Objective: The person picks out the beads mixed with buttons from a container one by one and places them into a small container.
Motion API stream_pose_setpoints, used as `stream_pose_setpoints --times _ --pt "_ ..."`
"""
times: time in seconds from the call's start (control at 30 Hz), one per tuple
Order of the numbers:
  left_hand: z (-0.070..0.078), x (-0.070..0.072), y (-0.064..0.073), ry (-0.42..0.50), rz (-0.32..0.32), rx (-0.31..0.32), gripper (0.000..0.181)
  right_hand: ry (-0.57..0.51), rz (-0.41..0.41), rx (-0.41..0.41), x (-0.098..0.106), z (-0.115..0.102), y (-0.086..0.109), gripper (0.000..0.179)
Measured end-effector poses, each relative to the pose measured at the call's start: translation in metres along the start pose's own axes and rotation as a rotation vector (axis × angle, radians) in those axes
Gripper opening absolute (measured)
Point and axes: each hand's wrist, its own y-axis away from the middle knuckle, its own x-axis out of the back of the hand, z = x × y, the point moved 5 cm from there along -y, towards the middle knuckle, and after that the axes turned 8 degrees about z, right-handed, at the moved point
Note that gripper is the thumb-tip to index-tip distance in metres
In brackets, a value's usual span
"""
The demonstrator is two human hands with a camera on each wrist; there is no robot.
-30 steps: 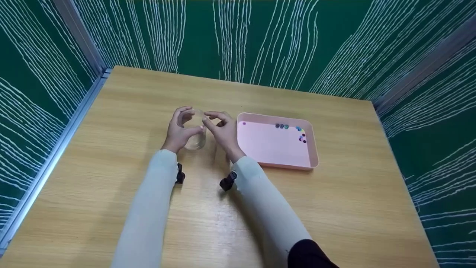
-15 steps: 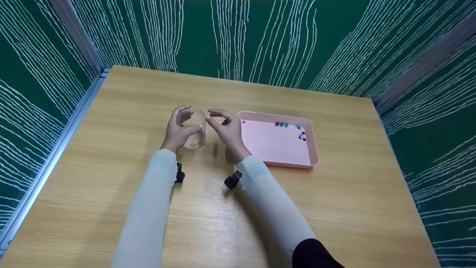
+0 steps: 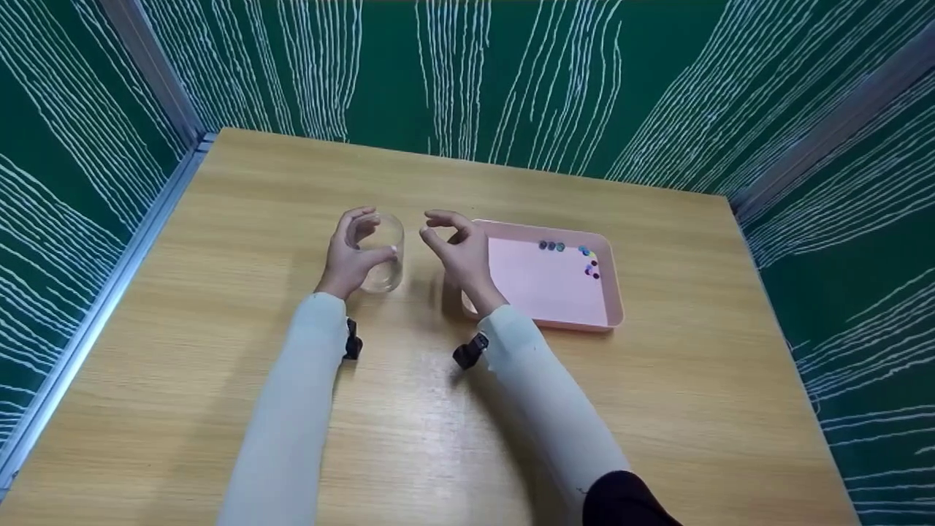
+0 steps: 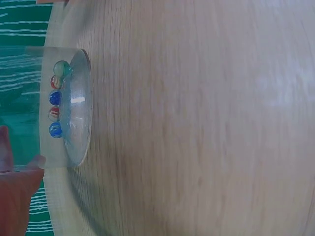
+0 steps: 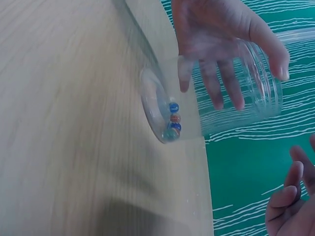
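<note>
My left hand (image 3: 349, 256) curls round the side of a clear jar (image 3: 392, 267), which stands upright on the table. Thumb and fingers lie on opposite sides of it, and the right wrist view shows a ridged rim at its mouth. Several glass marbles (image 4: 54, 98), blue, red-and-white and green, lie together at the bottom. To the right of the jar, apart from it, my right hand (image 3: 467, 256) hovers by the left end of a pink tray (image 3: 544, 292). Its thumb and forefinger are parted with nothing showing between them; the other fingers (image 5: 284, 198) curl loosely.
Three dark greenish marbles (image 3: 551, 246) sit in a row along the tray's far wall. Small coloured round pieces (image 3: 590, 263) are scattered by its right wall. Green walls with white streaks (image 3: 394, 73) rise behind the wooden table (image 3: 394, 438) and on both sides.
My right hand has drawn away from the jar's mouth to the right, its forearm following, and now covers the tray's left end and the purple piece there. The left hand and jar have stayed put.
</note>
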Motion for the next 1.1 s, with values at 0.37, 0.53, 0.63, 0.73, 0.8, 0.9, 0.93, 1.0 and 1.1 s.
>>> stream_pose_setpoints --times 0.37,0.53,0.63,0.73,0.8,0.9,0.93,1.0,1.1 --pt "0.001 -0.001 0.000 0.007 0.011 -0.020 0.070 0.054 0.016 0.003 0.016 0.016 -0.004 0.026" --pt "0.000 0.000 0.000 -0.003 0.018 0.012 0.070 0.085 0.016 -0.009 0.024 0.020 -0.006 0.026" --pt "-0.002 0.000 0.000 -0.003 0.014 0.020 0.070 0.098 0.020 -0.012 0.029 0.022 -0.007 0.024" --pt "-0.004 0.000 0.000 -0.004 0.005 0.032 0.070 0.114 0.021 -0.023 0.034 0.025 -0.007 0.026" --pt "-0.005 0.000 0.000 0.004 0.001 0.036 0.071 0.128 0.020 -0.032 0.037 0.027 -0.008 0.028" --pt "-0.004 0.000 0.000 0.019 0.001 0.033 0.072 0.152 0.018 -0.045 0.042 0.031 -0.009 0.030" --pt "-0.004 0.000 -0.001 0.023 0.003 0.028 0.072 0.155 0.020 -0.047 0.044 0.032 -0.009 0.030" --pt "-0.003 0.000 -0.001 0.025 0.007 0.023 0.073 0.160 0.023 -0.047 0.047 0.034 -0.010 0.030" --pt "-0.003 0.000 -0.001 0.029 0.009 0.025 0.071 0.169 0.033 -0.041 0.053 0.036 -0.011 0.025"
